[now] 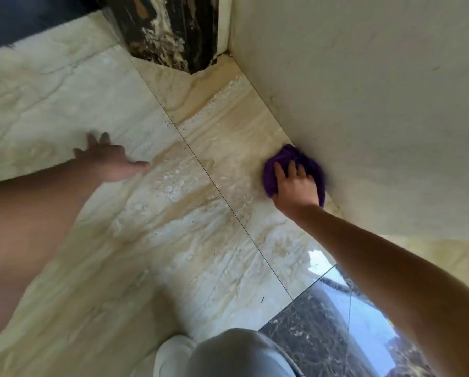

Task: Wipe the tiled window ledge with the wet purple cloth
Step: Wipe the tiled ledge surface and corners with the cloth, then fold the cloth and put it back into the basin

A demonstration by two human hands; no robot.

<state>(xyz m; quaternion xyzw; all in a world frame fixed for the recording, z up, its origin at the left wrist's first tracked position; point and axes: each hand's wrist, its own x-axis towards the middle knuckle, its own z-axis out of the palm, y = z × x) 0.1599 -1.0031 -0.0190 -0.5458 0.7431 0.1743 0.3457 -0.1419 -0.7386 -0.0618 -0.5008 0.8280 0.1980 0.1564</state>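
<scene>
The cream marble-patterned tiled ledge (222, 148) runs from the lower left up to a far corner. My right hand (295, 186) presses down on the bunched purple cloth (304, 161), which sits at the right edge of the ledge against the pale wall. My left hand (110, 159) lies flat on the tiles to the left, fingers spread, holding nothing. Water droplets and wet streaks (173, 180) cover the tile between the two hands. A thin grout line (227, 205) crosses the ledge diagonally.
A pale wall (364, 104) rises along the right side. A dark marbled pillar (173, 31) stands at the far corner. Dark glossy tile (323, 336) reflecting light lies at the lower right. My grey-clad knee (236, 355) and a white shoe (170, 355) are at the bottom.
</scene>
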